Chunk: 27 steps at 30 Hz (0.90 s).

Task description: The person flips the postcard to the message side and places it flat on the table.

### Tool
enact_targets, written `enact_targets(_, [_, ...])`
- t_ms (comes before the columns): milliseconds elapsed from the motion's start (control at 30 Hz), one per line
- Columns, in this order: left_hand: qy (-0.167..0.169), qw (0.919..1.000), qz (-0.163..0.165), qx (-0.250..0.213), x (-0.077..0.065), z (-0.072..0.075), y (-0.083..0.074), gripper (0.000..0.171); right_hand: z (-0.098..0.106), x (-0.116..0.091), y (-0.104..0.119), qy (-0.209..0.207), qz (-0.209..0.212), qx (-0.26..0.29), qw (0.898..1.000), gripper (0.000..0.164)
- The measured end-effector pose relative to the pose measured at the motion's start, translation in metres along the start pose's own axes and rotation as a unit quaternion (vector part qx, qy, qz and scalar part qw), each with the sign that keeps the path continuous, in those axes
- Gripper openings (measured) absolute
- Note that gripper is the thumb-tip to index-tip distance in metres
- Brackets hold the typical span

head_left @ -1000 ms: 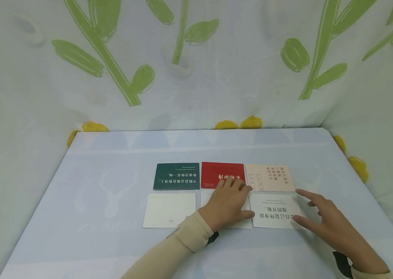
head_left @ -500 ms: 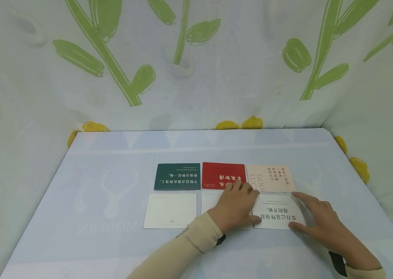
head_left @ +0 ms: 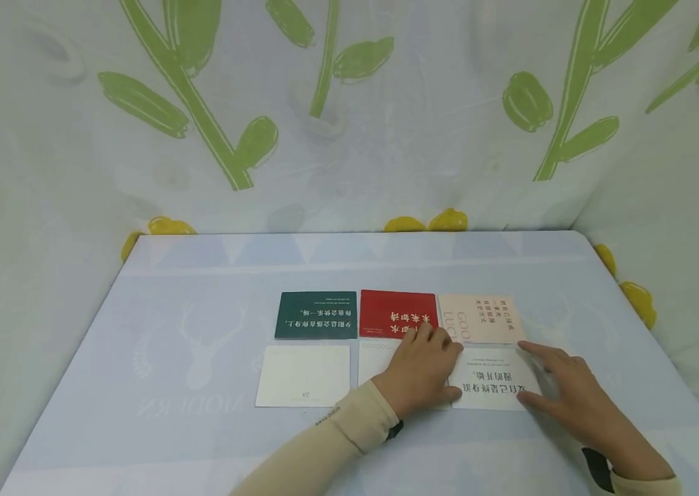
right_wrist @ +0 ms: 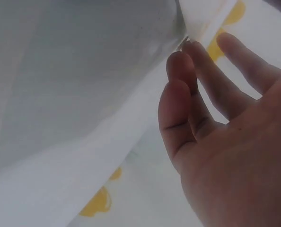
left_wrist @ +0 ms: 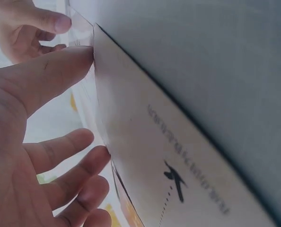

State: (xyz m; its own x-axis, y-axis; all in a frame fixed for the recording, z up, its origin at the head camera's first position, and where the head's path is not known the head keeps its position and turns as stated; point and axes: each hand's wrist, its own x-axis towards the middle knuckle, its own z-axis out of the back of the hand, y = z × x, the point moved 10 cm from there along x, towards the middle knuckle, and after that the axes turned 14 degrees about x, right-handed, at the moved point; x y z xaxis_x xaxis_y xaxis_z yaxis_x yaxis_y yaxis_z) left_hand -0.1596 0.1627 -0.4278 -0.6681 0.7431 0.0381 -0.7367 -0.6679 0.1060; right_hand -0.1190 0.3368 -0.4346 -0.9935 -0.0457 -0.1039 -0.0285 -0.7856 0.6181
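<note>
A white card with dark lettering lies flat at the right end of the near row, between both hands. My left hand rests over the middle white card, hiding much of it; its thumb and index finger reach the lettered card's left edge. At that card's right side, the thumb and index finger of my right hand touch its edge, spread apart. Close up in the left wrist view, a printed white card stretches past the left fingertips. The right wrist view shows relaxed right fingers.
Behind are a green card, a red card and a pale pink card in a row. A blank-looking white card lies near left. The pale table meets a leaf-printed cloth at the back.
My right hand has moved left onto the lettered card's right edge. The left hand has shifted slightly right, uncovering more of the red card's lettering.
</note>
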Motion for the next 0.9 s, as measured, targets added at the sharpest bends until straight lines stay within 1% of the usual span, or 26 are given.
enact_targets(300, [-0.009, 1.0000, 0.004, 0.000, -0.001, 0.002, -0.001, 0.068, 0.008, -0.003, 0.002, -0.032, 0.014, 0.003, 0.999, 0.083])
enact_targets(400, [-0.010, 0.9998, 0.012, -0.009, -0.002, 0.003, 0.001, 0.068, 0.010, -0.004, 0.003, -0.046, 0.024, 0.003, 0.999, 0.080])
enact_targets(567, [-0.017, 0.9978, 0.038, -0.052, -0.005, 0.004, 0.010, 0.067, 0.014, -0.007, 0.006, -0.072, 0.043, 0.001, 0.996, 0.076])
enact_targets(667, [-0.023, 0.9942, 0.054, -0.091, -0.007, 0.006, 0.017, 0.064, 0.017, -0.009, 0.008, -0.086, 0.051, -0.001, 0.995, 0.078])
enact_targets(733, [-0.023, 0.9891, 0.063, -0.131, -0.009, 0.005, 0.020, 0.060, 0.019, -0.011, 0.010, -0.099, 0.056, -0.006, 0.994, 0.078])
enact_targets(767, [-0.019, 0.9844, 0.068, -0.161, -0.009, 0.004, 0.022, 0.058, 0.021, -0.011, 0.011, -0.104, 0.060, -0.007, 0.993, 0.078])
enact_targets(800, [-0.015, 0.9780, 0.072, -0.195, -0.009, 0.003, 0.023, 0.056, 0.022, -0.012, 0.011, -0.109, 0.062, -0.009, 0.992, 0.077])
enact_targets(833, [-0.008, 0.9701, 0.077, -0.230, -0.010, 0.001, 0.024, 0.054, 0.023, -0.013, 0.012, -0.113, 0.063, -0.008, 0.992, 0.077])
enact_targets(900, [0.006, 0.9486, 0.088, -0.304, -0.011, -0.004, 0.026, 0.049, 0.025, -0.014, 0.013, -0.119, 0.066, -0.007, 0.991, 0.075])
